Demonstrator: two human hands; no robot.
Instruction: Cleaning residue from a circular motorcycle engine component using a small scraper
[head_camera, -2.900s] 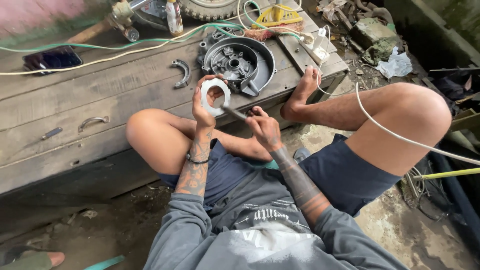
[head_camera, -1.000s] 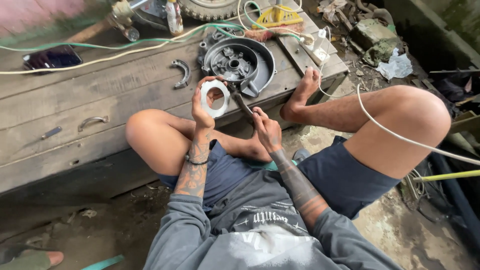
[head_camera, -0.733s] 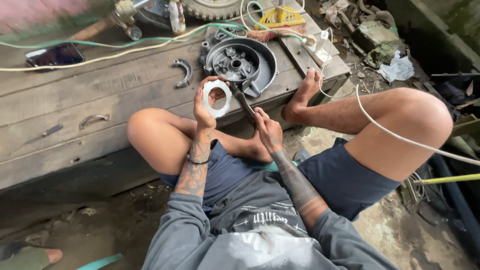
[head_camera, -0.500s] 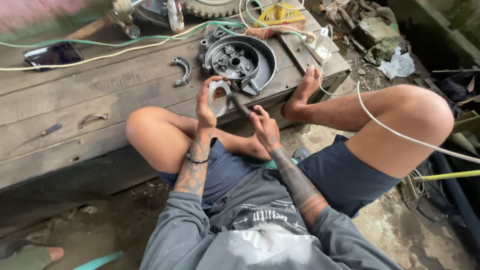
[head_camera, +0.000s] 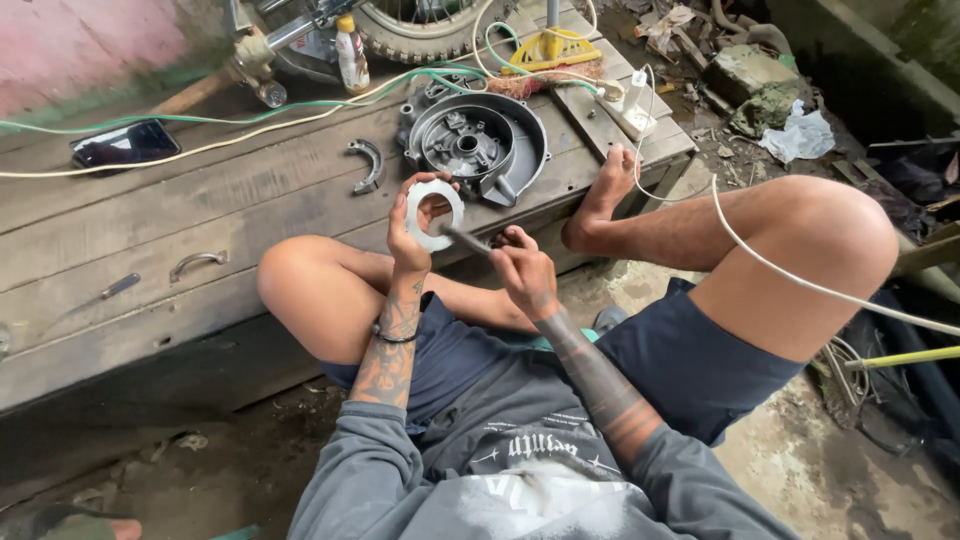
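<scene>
Wooden bench (head_camera: 250, 200) behind; left hand (head_camera: 412, 228) pinches white ring (head_camera: 434, 214); right hand (head_camera: 524, 275) fisted around thin tool (head_camera: 466, 239), tip hidden.

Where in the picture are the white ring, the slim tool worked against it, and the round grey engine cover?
white ring (head_camera: 413, 203), head view, on its left band.
slim tool (head_camera: 466, 239), head view, mid-shaft.
round grey engine cover (head_camera: 516, 128), head view, on its right rim.
</scene>
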